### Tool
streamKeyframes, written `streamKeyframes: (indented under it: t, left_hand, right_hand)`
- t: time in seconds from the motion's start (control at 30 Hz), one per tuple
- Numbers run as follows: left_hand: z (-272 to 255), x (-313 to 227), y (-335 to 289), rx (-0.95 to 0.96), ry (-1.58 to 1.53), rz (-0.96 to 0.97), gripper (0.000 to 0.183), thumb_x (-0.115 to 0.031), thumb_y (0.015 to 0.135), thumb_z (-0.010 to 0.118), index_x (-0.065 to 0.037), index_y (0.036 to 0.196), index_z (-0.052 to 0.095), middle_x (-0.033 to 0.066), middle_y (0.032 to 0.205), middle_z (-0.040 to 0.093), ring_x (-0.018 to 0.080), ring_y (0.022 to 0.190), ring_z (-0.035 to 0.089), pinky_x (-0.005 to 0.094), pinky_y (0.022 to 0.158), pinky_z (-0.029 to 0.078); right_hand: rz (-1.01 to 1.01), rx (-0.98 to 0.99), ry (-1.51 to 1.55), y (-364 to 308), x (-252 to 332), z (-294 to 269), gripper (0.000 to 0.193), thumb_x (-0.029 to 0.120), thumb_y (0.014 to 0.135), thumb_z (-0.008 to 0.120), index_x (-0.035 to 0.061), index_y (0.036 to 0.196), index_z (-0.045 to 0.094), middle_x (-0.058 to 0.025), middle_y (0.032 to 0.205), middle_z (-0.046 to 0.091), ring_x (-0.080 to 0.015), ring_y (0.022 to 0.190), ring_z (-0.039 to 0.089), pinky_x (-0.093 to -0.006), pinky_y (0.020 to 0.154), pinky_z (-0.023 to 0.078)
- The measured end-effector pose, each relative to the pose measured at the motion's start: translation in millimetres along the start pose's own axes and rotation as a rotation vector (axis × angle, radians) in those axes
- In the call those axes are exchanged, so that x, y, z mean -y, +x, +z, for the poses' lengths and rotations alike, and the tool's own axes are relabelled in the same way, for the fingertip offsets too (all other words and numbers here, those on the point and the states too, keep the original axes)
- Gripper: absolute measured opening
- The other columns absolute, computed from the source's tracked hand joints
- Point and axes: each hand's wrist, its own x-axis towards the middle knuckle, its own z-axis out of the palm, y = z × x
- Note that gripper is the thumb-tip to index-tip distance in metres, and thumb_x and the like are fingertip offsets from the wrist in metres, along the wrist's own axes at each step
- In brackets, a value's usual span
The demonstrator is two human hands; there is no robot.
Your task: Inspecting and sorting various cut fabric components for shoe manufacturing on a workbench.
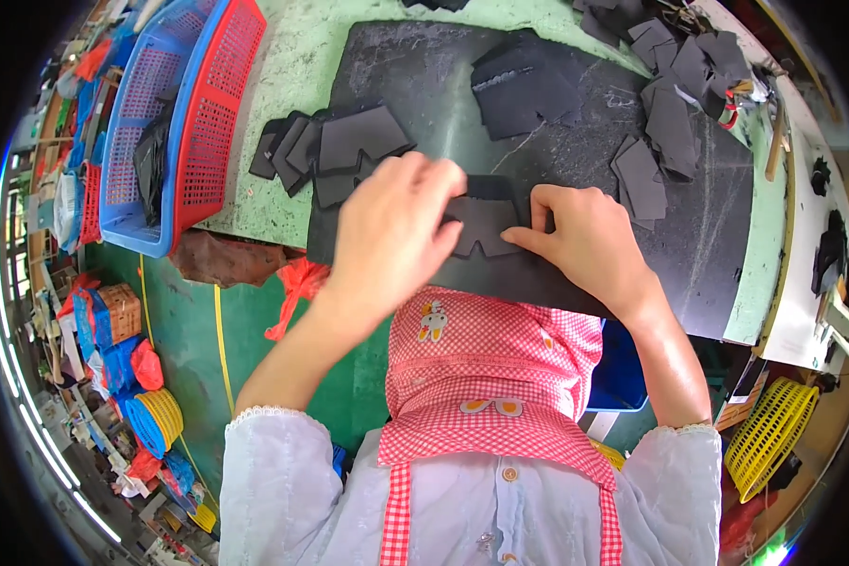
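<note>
Head view: notched grey piece (484, 222) framed by two hands on a black mat

The notched grey piece is laid flat near the mat's (406, 75) close edge, in front of the apron, with its small V-shaped notch turned toward the wearer. A darker edge is shown just behind it. The piece is flanked on its left by the left hand (391, 222), whose fingers are curled inward, and on its right by the right hand (585, 236), whose fingers are bent while the thumb is placed at the piece's right edge. Because the left hand is slightly blurred and the fingertips are partly hidden, it cannot be told whether the piece is gripped by either hand.

Similar notched pieces (358, 140) are fanned out beyond the left hand, across the mat's left edge. A dark stack (528, 90) is set farther back on the mat, and loose grey pieces (643, 184) are scattered at the right. The mat is carried by a pale green bench (292, 57), on whose left side a red and blue basket (203, 132) is stood. A red-and-white checked apron (491, 340) is worn over a pale blue shirt (472, 509).
</note>
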Motion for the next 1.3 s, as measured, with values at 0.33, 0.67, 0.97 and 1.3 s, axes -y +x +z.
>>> streamKeyframes:
  t: [0.33,0.67,0.97,1.3]
  left_hand:
    - [60.1,2.3,-40.5,-0.045,0.131,0.570,0.071,-0.023,0.081,0.079,-0.022,0.149,0.058,0.0078,0.163,0.044,0.0333,0.152,0.038,0.0566,0.123,0.031]
    - [-25.3,48.6,-10.7,-0.374,0.297,0.116,0.064,-0.003,0.076,0.064,-0.017,0.139,0.067,0.0164,0.159,0.048,0.0391,0.153,0.036,0.0634,0.123,0.021]
    - [34.2,1.6,105.1,-0.435,-0.038,0.382,0.040,-0.016,0.097,0.070,-0.008,0.136,0.066,0.0142,0.141,0.065,0.0341,0.140,0.055,0.0472,0.119,0.042]
    - [17.9,12.9,115.4,-0.489,-0.975,-0.017,0.041,-0.031,0.111,0.052,0.002,0.130,0.069,0.0128,0.124,0.072,0.0218,0.123,0.064,0.0342,0.106,0.047]
  right_hand:
    - [0.079,-0.223,0.366,1.0,-52.3,-34.9,0.036,0.030,0.099,0.070,-0.0034,0.088,0.063,-0.0131,0.069,0.057,-0.0183,0.062,0.050,-0.0353,0.063,0.044]
    - [0.077,-0.269,0.605,-23.9,-91.8,-46.1,0.033,0.027,0.104,0.065,-0.0027,0.089,0.067,-0.0008,0.073,0.062,-0.0047,0.072,0.053,-0.0255,0.066,0.044]
    - [-0.168,-0.295,0.461,-6.2,-48.4,-35.1,0.019,0.016,0.097,0.071,-0.0020,0.101,0.073,-0.0130,0.082,0.074,-0.0186,0.073,0.071,-0.0316,0.071,0.055]
    - [-0.039,-0.299,0.081,39.6,-19.1,-23.3,0.029,0.022,0.097,0.061,0.0148,0.122,0.074,-0.0161,0.091,0.076,-0.0388,0.087,0.073,-0.0491,0.083,0.059]
